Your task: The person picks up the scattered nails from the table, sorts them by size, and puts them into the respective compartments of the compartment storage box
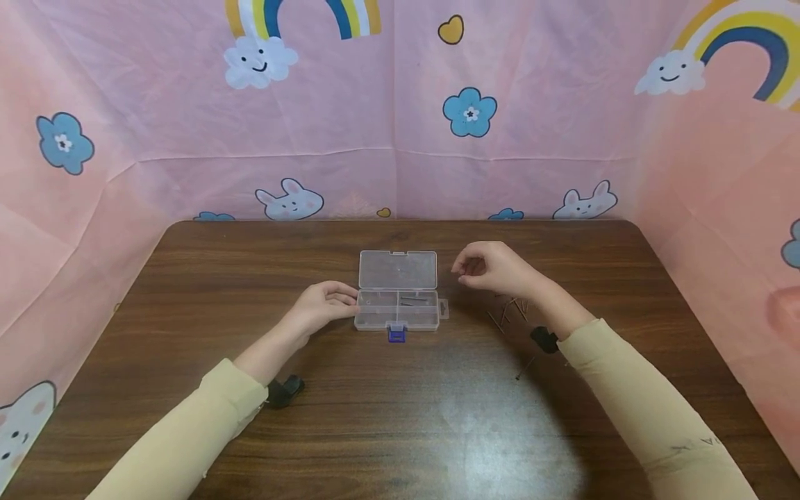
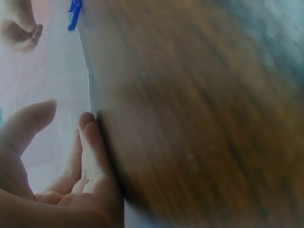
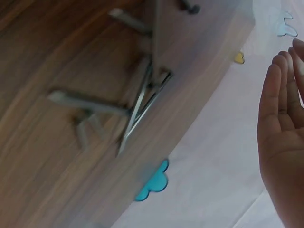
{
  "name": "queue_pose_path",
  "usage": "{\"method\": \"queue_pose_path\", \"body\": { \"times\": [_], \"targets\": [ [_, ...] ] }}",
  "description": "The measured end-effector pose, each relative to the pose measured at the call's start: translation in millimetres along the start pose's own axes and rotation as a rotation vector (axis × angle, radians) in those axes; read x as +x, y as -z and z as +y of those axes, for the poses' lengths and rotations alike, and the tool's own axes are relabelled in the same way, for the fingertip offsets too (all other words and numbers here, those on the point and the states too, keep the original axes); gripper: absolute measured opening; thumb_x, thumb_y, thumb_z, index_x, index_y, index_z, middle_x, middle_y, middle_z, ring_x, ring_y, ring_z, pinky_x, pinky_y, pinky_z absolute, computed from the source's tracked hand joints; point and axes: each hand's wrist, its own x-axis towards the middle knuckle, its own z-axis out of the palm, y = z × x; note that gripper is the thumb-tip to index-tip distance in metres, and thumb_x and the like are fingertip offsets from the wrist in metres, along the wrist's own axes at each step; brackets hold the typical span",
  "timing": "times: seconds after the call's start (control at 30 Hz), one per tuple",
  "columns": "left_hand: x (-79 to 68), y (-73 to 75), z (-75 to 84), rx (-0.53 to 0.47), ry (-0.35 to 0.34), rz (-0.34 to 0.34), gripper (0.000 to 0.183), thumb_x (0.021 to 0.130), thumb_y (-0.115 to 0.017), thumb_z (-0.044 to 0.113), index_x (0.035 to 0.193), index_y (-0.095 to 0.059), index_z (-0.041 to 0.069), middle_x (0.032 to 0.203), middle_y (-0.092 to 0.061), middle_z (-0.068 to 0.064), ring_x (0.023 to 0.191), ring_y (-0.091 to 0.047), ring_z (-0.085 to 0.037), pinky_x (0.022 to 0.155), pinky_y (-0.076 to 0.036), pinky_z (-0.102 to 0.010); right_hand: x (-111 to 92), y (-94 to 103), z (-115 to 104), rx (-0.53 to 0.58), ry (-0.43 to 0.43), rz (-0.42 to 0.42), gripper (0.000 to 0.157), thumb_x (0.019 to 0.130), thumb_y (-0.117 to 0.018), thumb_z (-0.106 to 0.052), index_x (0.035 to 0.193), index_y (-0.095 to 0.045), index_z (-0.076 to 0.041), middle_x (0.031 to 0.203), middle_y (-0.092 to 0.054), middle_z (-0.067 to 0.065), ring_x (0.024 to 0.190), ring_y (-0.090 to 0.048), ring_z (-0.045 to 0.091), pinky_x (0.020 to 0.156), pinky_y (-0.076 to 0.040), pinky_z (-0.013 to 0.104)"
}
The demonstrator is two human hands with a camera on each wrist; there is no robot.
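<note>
A clear plastic compartment box (image 1: 375, 320) lies on the table with its lid (image 1: 398, 269) folded back and its blue latch (image 1: 396, 335) at the front. A few thin metal nails (image 1: 412, 301) lie in its back right compartment. My left hand (image 1: 321, 305) rests against the box's left side, fingers fairly straight; in the left wrist view the thumb stands apart from them. Right of the lid, my right hand (image 1: 490, 269) hovers with loosely bent fingers, and nothing shows between them. Several loose nails (image 3: 140, 107) lie in a crossed heap beneath the right forearm.
One separate nail (image 1: 525, 368) lies nearer the front on the brown wooden table (image 1: 250, 250). Black wrist mounts (image 1: 286, 392) sit under both cuffs. Pink printed cloth (image 1: 350, 125) hangs behind the table and at both sides.
</note>
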Motion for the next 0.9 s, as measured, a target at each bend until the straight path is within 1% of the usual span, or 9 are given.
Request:
{"method": "queue_pose_path", "body": {
  "times": [0.23,0.33,0.43,0.6,0.73,0.9],
  "targets": [
    [-0.6,0.0,-3.3,0.002,0.008,0.001,0.043,0.099,-0.075,0.020,0.137,-0.064,0.001,0.126,-0.073,-0.016,0.114,-0.071,-0.023,0.114,-0.047,-0.050,-14,6.6,15,-0.038,-0.058,0.003,0.013,0.094,-0.078,-0.002,0.107,-0.077,-0.001,0.100,-0.075,0.008,0.092,-0.069,0.020,0.080,-0.059,0.029],
    [-2.2,0.1,-4.1,0.005,0.010,-0.001,0.043,0.099,-0.076,0.020,0.136,-0.064,0.001,0.126,-0.073,-0.016,0.113,-0.071,-0.022,0.112,-0.048,-0.050,-21,7.6,23,-0.060,-0.073,-0.003,0.012,0.094,-0.078,-0.002,0.106,-0.077,-0.002,0.100,-0.076,0.008,0.092,-0.069,0.020,0.081,-0.059,0.031],
    [-3.0,-0.5,-3.4,0.005,-0.004,-0.002,0.044,0.098,-0.076,0.020,0.135,-0.064,0.000,0.126,-0.073,-0.017,0.110,-0.072,-0.020,0.109,-0.050,-0.047,-28,9.2,31,-0.080,-0.085,-0.003,0.012,0.094,-0.077,-0.001,0.105,-0.077,-0.003,0.100,-0.076,0.008,0.091,-0.070,0.020,0.082,-0.060,0.033],
    [-2.7,-0.6,-1.6,-0.003,-0.021,-0.003,0.044,0.098,-0.077,0.019,0.135,-0.064,-0.001,0.125,-0.074,-0.018,0.106,-0.072,-0.017,0.105,-0.051,-0.044,-38,13.1,43,-0.084,-0.103,0.006,0.012,0.093,-0.077,0.002,0.105,-0.077,-0.002,0.101,-0.077,0.010,0.092,-0.071,0.022,0.081,-0.060,0.034],
    [-2.9,0.0,0.1,0.002,-0.017,-0.002,0.044,0.098,-0.076,0.020,0.135,-0.064,-0.001,0.125,-0.074,-0.017,0.106,-0.072,-0.016,0.107,-0.051,-0.045,-45,16.4,51,-0.077,-0.123,0.006,0.014,0.093,-0.077,0.003,0.106,-0.077,-0.001,0.102,-0.077,0.011,0.093,-0.071,0.022,0.081,-0.061,0.032],
    [-2.3,-0.3,0.7,0.002,-0.005,0.003,0.043,0.099,-0.076,0.019,0.135,-0.064,0.000,0.124,-0.074,-0.016,0.107,-0.072,-0.017,0.110,-0.049,-0.047,-52,20.1,60,-0.078,-0.122,0.006,0.013,0.092,-0.078,0.003,0.104,-0.076,-0.001,0.100,-0.077,0.011,0.091,-0.071,0.021,0.079,-0.060,0.028]
  ]
}}
